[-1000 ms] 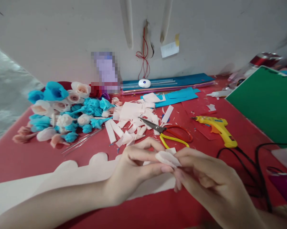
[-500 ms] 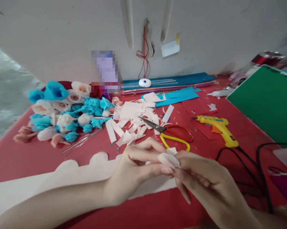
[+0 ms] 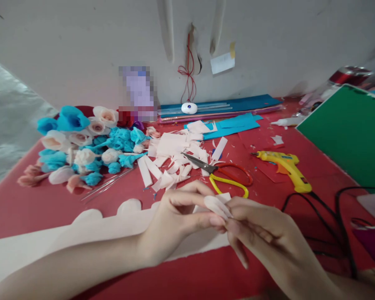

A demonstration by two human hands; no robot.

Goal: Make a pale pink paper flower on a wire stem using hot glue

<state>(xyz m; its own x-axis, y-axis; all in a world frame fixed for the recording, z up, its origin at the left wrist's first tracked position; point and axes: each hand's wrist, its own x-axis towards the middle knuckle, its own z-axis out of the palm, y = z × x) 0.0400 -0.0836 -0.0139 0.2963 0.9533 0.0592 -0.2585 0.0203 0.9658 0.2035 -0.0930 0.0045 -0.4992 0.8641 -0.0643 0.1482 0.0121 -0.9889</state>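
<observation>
Between both hands, a small pale crepe-paper petal [image 3: 217, 206] is pinched at fingertip height above the table. My left hand [image 3: 184, 214] is closed on its left side, thumb below and index finger above. From the right, my right hand [image 3: 259, 225] grips the petal's base with thumb and fingers. Beneath the hands and left forearm lies a long pale paper strip [image 3: 106, 233] with rounded lobes along its far edge. Just beyond the hands, scissors [image 3: 210, 168] with one red and one yellow handle rest, blades pointing left.
Blue, white and pink paper flowers [image 3: 90, 146] crowd the left side. Pale paper scraps [image 3: 171, 154] lie in the middle, near blue paper [image 3: 234, 126]. A yellow glue gun [image 3: 285, 166] with a black cable [image 3: 337, 225] is at right, beside a green board [image 3: 346, 137].
The petal has tilted and turned slightly between my fingertips, its rounded end shifting a little up and left. Both hands stay in nearly the same place.
</observation>
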